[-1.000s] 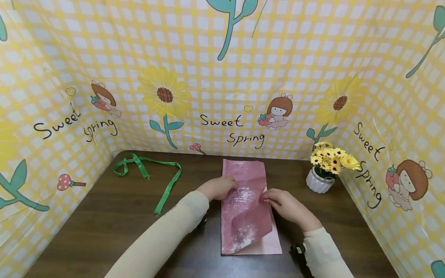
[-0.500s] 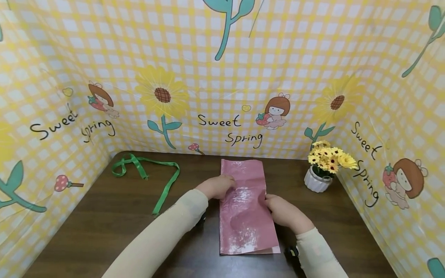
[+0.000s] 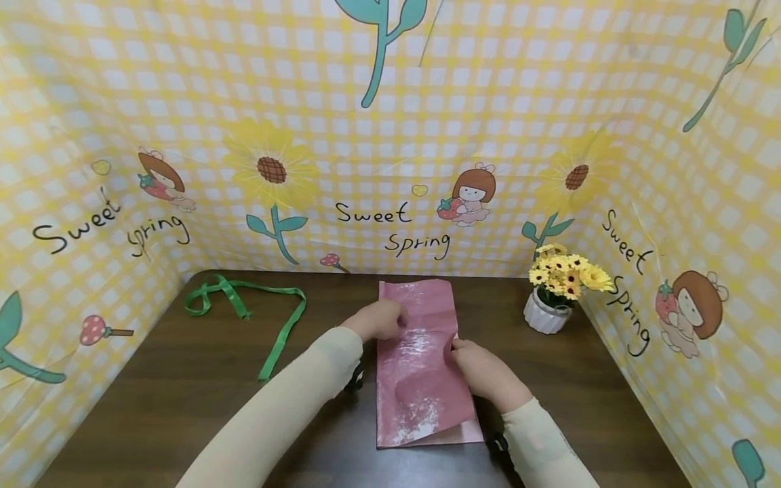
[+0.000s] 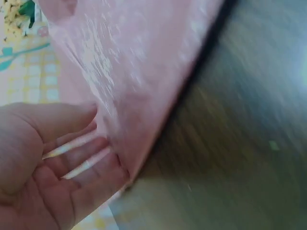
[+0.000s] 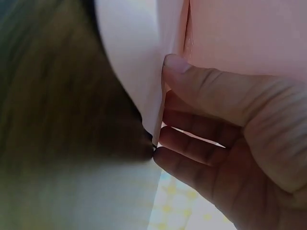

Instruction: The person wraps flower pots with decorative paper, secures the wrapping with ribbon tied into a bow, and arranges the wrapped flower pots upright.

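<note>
A folded sheet of glossy pink wrapping paper (image 3: pixel 427 379) lies lengthwise on the dark wooden table (image 3: pixel 183 407). Its top layer is rumpled in the middle and raised at the near right corner, where a paler layer shows beneath. At the paper's left edge is my left hand (image 3: pixel 377 320); in the left wrist view its loosely bent fingers (image 4: pixel 103 177) touch the paper, thumb apart from them. On the opposite edge my right hand (image 3: pixel 488 376) pinches the upper layer, its thumb (image 5: pixel 184 72) on the paper and the other fingers bent beside the edge.
A green ribbon (image 3: pixel 283 332) lies loosely looped on the table's left side. Toward the back right stands a white pot (image 3: pixel 547 313) of yellow flowers (image 3: pixel 564 276). Yellow checked cloth (image 3: pixel 366 156) encloses the table at the back and both sides.
The right hand brought the pink top layer down and outward over the paler one; its near right corner has since lifted again. The left hand stays at the left edge. The head view shifted slightly.
</note>
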The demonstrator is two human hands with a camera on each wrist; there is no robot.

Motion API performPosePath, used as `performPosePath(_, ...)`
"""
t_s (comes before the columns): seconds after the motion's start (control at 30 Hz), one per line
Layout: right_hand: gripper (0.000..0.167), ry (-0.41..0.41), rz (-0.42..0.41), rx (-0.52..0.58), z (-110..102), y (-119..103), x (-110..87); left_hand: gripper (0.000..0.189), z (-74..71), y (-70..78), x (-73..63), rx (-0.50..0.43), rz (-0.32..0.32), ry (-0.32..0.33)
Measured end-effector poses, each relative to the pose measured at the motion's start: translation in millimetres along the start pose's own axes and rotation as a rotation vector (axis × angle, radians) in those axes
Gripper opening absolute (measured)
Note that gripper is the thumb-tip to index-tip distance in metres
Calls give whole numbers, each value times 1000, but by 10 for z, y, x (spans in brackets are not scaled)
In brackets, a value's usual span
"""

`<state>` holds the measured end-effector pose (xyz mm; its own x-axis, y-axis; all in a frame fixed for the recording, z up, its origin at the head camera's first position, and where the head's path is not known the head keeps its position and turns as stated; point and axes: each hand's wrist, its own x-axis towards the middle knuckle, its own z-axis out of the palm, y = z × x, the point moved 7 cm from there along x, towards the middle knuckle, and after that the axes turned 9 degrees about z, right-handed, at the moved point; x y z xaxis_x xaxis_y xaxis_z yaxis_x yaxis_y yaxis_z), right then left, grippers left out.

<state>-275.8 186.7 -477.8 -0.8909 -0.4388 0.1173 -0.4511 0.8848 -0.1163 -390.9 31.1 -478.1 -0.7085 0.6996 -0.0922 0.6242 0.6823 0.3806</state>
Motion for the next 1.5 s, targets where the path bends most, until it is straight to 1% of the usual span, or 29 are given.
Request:
performPosePath(0.07, 27, -7, 10, -11, 0, -12, 3, 3, -32, 62, 23, -33, -24, 50)
performPosePath(0.13, 28, -3, 11, -17, -5, -19, 3, 10, -64, 161, 66, -74, -27, 106)
performPosePath(0.3, 24, 19, -9, -19, -25, -34, -4, 30, -163, 459, 191, -237, -40, 225)
performPosePath(0.33, 23, 22, -9, -13, -30, -38, -5, 35, -169, 508, 217, -260, -49, 241)
performPosePath(0.4, 22, 28, -13, -7, -34, -47, -9, 44, -160, 614, 253, -314, -69, 257)
performPosePath(0.5, 22, 36, -16, -10, -26, -43, -13, 49, -73, 735, 317, -365, -97, 233)
performPosePath(0.6, 20, 47, -35, -31, -11, -43, -9, 46, 25, 799, 353, -367, -138, 203)
performPosePath(0.67, 19, 60, -50, -40, -15, -50, -9, 42, 60, 825, 366, -330, -155, 198)
performPosePath(0.73, 17, 72, -65, -39, -21, -60, -11, 38, 76, 848, 375, -286, -157, 199)
performPosePath(0.9, 15, 74, -65, -43, -20, -58, -23, 32, 72, 908, 407, -206, -109, 202)
performPosePath(1.0, 15, 63, -50, -44, -16, -48, -21, 35, 61, 928, 424, -180, -85, 211)
performPosePath(1.07, 15, 56, -41, -42, -11, -50, -9, 39, 44, 914, 413, -186, -79, 218)
performPosePath(1.13, 16, 54, -34, -35, -4, -49, 1, 44, 16, 897, 385, -225, -73, 224)
performPosePath(1.23, 14, 68, -38, -20, 9, -40, 9, 44, -87, 877, 305, -272, -61, 247)
performPosePath(1.3, 14, 90, -62, -2, 12, -39, 16, 37, -193, 863, 228, -275, -52, 270)
performPosePath(1.37, 14, 87, -75, 28, 28, -30, 24, 25, -318, 844, 137, -254, -49, 292)
performPosePath(1.43, 16, 65, -78, 53, 47, -17, 33, 11, -447, 804, 42, -227, -53, 315)
performPosePath(1.5, 17, 24, -57, 77, 67, 2, 42, 10, -577, 749, -60, -199, -57, 343)
